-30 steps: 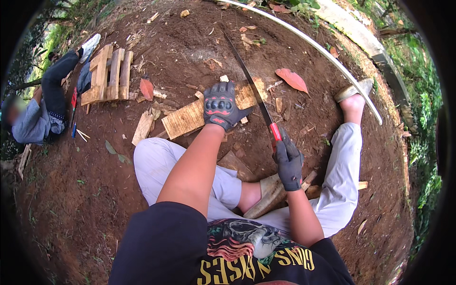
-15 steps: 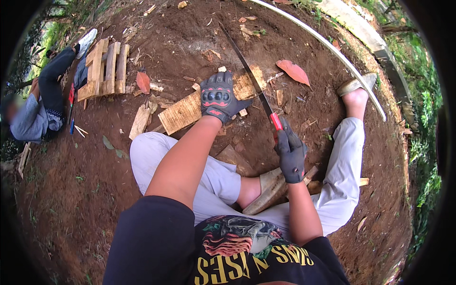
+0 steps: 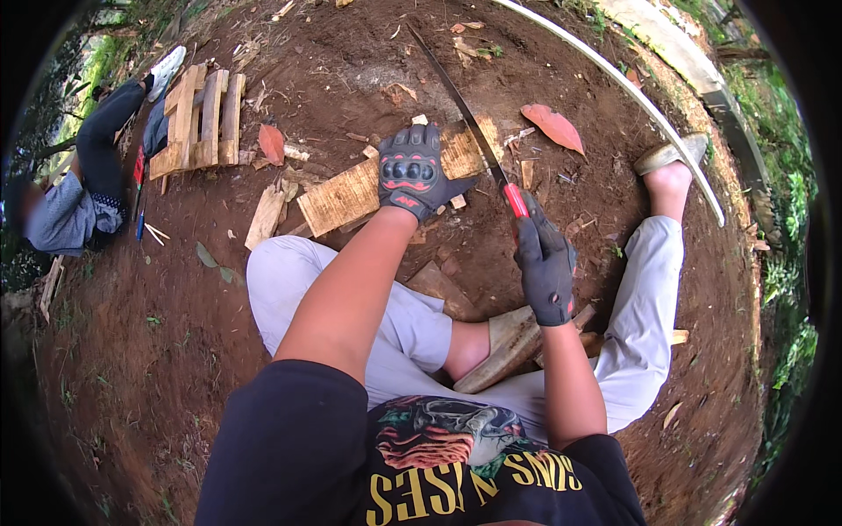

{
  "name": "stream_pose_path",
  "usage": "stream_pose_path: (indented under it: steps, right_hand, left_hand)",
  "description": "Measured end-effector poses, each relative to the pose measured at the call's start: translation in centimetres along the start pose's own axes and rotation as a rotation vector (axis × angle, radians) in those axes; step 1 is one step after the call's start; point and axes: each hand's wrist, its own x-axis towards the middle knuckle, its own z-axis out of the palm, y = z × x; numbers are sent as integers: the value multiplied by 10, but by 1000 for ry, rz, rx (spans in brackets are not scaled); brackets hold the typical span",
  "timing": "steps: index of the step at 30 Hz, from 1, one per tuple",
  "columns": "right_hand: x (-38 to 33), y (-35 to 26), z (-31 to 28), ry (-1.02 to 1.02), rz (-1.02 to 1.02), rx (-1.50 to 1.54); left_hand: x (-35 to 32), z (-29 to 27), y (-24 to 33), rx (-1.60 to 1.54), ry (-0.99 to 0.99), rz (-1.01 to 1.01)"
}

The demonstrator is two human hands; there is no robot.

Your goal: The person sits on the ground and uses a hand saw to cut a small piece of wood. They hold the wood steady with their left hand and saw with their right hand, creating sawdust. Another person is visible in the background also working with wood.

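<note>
Right hand [image 3: 545, 273] grips the saw [image 3: 465, 114], hiding its handle; left hand [image 3: 412, 171] presses the plank [image 3: 386, 184].

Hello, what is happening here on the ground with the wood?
A person sits on bare soil and works on a flat wooden board. The gloved left hand presses down on the board. The gloved right hand holds a long saw by its red handle, the blade lying across the board's far end. Wood scraps lie around. Another person sits further left, near a small slatted wooden frame.
</note>
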Motion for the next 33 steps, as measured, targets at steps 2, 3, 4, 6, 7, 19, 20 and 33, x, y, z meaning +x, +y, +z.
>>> stream_pose_path:
  steps: [2,3,4,6,7,19,20,33]
  right_hand:
    - [32,-11,13,19,-60,7]
    - [43,-16,18,28,-84,12]
    - [50,-18,20,40,-97,18]
    - [48,-8,26,50,-89,18]
    - [42,2,25,50,-79,15]
    - [-9,9,11,3,93,147]
    - [9,2,14,6,46,100]
    - [-28,49,7,19,78,62]
  left_hand:
    - [2,-5,5,-3,-89,-22]
    - [4,-7,6,-5,-112,-24]
    - [6,-8,8,-8,-135,-25]
    - [4,-3,9,-15,-105,-27]
    - [4,-3,8,-9,-81,-27]
    - [0,-5,-1,2,-113,-30]
    - [0,-4,1,4,-102,-23]
    - [1,-6,3,5,-105,-26]
